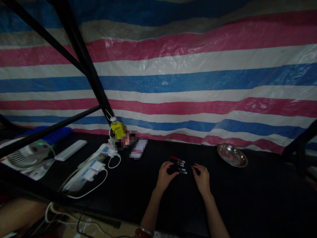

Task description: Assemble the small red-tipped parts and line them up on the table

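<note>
Several dark pens (182, 170) lie side by side on the black table, their silvery ends toward the right; one with a red part (176, 159) is at the far side of the row. My left hand (163, 177) curls around the left ends of the row, thumb on the near side and fingers on the far side. Just right of the silvery ends is my right hand (202, 180), thumb and forefinger brought together. Whether a small thing sits between those fingertips is too dark to tell.
A shiny metal dish (232, 156) stands to the right. On the left are a power strip (81, 177) with cables, a white bar (71, 150), a fan (27, 155), a phone-like blurred item (139, 148) and a yellow bottle (117, 129). Black frame bars (91, 76) and a striped sheet (173, 82) bound the table.
</note>
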Available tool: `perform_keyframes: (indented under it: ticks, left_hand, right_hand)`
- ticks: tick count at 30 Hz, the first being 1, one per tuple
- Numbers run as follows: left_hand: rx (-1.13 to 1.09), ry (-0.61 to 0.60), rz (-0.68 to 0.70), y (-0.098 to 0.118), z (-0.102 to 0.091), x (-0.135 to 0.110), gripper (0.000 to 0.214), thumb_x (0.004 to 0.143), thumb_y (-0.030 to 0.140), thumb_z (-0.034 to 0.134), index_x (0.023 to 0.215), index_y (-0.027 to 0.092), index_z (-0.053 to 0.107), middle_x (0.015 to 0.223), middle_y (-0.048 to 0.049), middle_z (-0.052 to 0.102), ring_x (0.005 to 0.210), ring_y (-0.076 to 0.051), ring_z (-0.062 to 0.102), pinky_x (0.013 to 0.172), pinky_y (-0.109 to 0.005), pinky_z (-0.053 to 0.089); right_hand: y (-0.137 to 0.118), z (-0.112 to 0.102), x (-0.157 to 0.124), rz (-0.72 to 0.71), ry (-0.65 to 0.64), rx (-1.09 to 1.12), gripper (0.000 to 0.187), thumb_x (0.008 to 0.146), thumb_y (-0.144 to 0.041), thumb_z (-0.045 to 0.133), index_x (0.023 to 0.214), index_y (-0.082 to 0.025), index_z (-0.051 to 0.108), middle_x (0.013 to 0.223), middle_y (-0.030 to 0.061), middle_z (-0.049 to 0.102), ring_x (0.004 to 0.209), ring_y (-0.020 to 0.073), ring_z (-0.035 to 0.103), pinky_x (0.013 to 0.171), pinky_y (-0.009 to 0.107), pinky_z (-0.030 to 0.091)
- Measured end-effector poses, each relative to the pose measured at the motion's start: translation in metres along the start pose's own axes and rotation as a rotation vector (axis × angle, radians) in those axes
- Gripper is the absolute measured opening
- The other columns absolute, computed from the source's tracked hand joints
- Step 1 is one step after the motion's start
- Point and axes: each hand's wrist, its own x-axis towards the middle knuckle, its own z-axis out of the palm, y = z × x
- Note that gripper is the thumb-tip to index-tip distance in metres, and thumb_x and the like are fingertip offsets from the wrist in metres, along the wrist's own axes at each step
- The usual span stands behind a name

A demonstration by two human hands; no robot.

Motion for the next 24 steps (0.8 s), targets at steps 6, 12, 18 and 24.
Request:
perform_keyframes:
  ticks: [6,12,18,24]
  left_hand:
    - [0.016,-0.008,-0.023,-0.002,0.0,-0.002,0.035,0.059,0.027,0.076,0.091,0.021,0.064,0.101,-0.0046,0.058,0.078,-0.016,0.058,0.071,-0.035,0.052]
    - [0.022,-0.02,-0.038,-0.006,0.002,-0.001,0.034,0.06,0.025,0.075,0.091,0.021,0.063,0.099,-0.004,0.058,0.076,-0.015,0.058,0.071,-0.033,0.051]
    - [0.005,-0.016,-0.056,-0.001,0.001,0.0,0.031,0.059,0.024,0.074,0.088,0.02,0.063,0.097,-0.0043,0.058,0.075,-0.015,0.058,0.066,-0.03,0.051]
    - [0.0,0.005,-0.042,0.001,0.002,-0.001,0.025,0.059,0.022,0.075,0.081,0.019,0.063,0.094,-0.004,0.058,0.073,-0.015,0.057,0.068,-0.031,0.051]
  right_hand:
    - [-0.001,0.0,-0.001,0.034,0.016,-0.022,0.025,0.077,-0.032,0.05,0.084,-0.016,0.068,0.099,0.0126,0.066,0.097,0.0258,0.056,0.084,0.039,0.042]
    - [-0.008,0.0,0.0,-0.001,-0.008,-0.055,0.024,0.076,-0.035,0.054,0.088,-0.021,0.07,0.103,0.0106,0.063,0.099,0.026,0.053,0.083,0.04,0.04]
    - [-0.021,0.0,0.012,-0.087,-0.102,-0.066,0.019,0.077,-0.036,0.056,0.085,-0.028,0.071,0.105,0.0076,0.061,0.102,0.0253,0.05,0.081,0.038,0.038]
    - [-0.025,0.007,0.028,-0.127,-0.231,-0.064,0.014,0.074,-0.033,0.062,0.082,-0.028,0.072,0.096,0.0071,0.062,0.096,0.0241,0.051,0.08,0.035,0.038]
